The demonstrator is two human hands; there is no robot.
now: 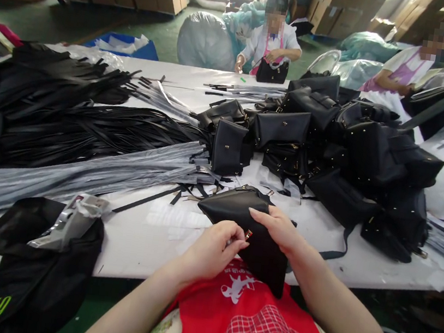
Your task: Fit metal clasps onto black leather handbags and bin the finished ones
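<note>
A black handbag rests tilted against my red apron at the table's front edge. My right hand grips its upper right side, with the fingers on the flap and the thumb side toward me. Thumb and fingers of my left hand are pinched together at the small gold clasp on the bag's front. Those fingertips partly cover the clasp, so its exact fit in the pinch is hidden. Past the bag, another small black handbag stands upright on the white table.
Black handbags are heaped at the right. Black straps and plastic-wrapped strips spread across the left. A tape dispenser lies on black cloth. Across the table, a co-worker handles a black bag; another person is at right.
</note>
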